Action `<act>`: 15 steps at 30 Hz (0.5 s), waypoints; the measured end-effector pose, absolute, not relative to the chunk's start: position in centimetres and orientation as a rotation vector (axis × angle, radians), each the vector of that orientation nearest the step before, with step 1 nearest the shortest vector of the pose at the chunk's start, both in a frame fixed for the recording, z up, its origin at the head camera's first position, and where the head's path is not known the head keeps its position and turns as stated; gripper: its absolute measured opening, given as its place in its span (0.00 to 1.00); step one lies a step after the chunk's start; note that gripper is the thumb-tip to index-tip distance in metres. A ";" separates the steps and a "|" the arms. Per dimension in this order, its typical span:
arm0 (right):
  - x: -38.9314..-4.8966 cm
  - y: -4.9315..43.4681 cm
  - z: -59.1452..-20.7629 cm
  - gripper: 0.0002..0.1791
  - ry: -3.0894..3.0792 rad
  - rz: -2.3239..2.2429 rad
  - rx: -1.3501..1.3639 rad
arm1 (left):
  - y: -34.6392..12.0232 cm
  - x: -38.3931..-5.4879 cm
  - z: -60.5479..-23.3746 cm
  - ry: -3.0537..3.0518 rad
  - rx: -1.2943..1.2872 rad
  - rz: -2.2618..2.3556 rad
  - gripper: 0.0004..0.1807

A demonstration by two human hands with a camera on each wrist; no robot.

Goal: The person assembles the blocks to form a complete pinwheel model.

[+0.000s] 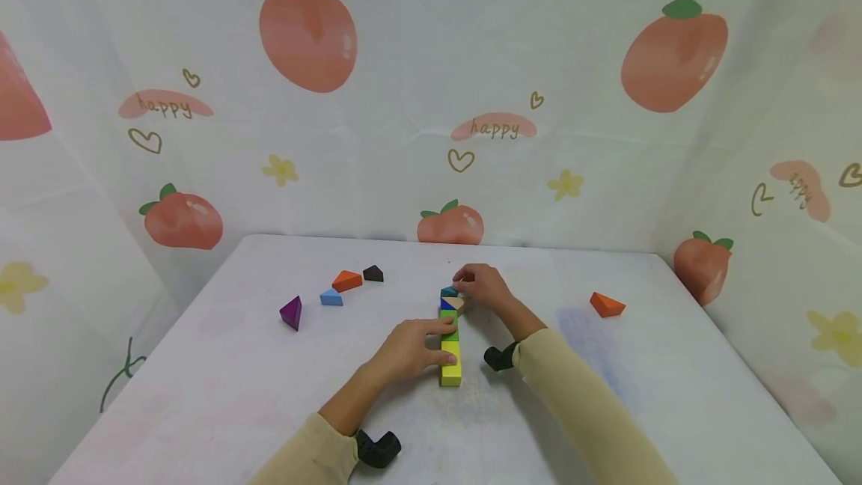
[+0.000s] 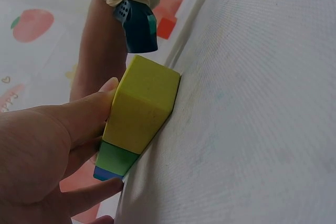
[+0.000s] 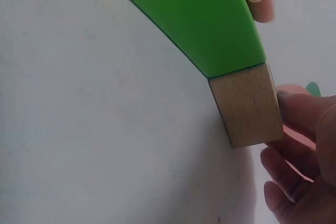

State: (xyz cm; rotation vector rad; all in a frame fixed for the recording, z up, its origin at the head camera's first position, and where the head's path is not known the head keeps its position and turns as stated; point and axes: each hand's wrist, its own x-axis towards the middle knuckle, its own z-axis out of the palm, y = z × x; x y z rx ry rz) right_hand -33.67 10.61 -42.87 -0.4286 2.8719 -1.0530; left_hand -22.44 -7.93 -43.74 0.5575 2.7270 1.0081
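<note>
In the head view a row of blocks runs away from me: a yellow block (image 1: 451,376), a green block (image 1: 447,334), a blue piece (image 1: 445,305) beside a wood-coloured piece (image 1: 458,304), then a teal block (image 1: 447,293). My left hand (image 1: 407,346) lies over the row from the left, thumb on the yellow block and a straight finger across the green one. At the far end my right hand (image 1: 486,287) pinches the teal block; its fingertips partly hide it. In the right wrist view its thumb (image 3: 302,109) is against the wood-faced block (image 3: 247,106).
Left of the row lie a purple block (image 1: 292,313), a light blue block (image 1: 331,298), an orange block (image 1: 346,281) and a black block (image 1: 373,274). Another orange block (image 1: 607,304) lies at the right. A patterned curtain (image 1: 404,96) stands behind the white table (image 1: 222,388).
</note>
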 end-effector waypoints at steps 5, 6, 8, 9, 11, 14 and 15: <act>-33.7 10.4 -43.0 0.06 2.852 -1.094 -0.422 | -7.9 -22.4 -43.7 2.730 0.558 0.999 0.33; -33.8 10.4 -43.0 0.06 2.853 -1.095 -0.424 | -7.9 -22.4 -43.7 2.730 0.558 0.998 0.33; -33.8 10.3 -43.2 0.07 2.855 -1.094 -0.428 | -7.9 -22.4 -43.7 2.731 0.556 0.995 0.33; -33.9 10.3 -43.3 0.07 2.857 -1.091 -0.432 | -7.9 -22.4 -43.6 2.731 0.555 0.995 0.32; -33.9 10.3 -43.3 0.06 2.862 -1.086 -0.435 | -7.9 -22.4 -43.7 2.730 0.555 0.997 0.32; -33.9 10.2 -43.4 0.06 2.857 -1.089 -0.435 | -7.9 -22.3 -43.6 2.726 0.551 1.005 0.32; -33.9 10.2 -43.4 0.07 2.853 -1.091 -0.433 | -7.9 -22.3 -43.7 2.725 0.551 1.008 0.32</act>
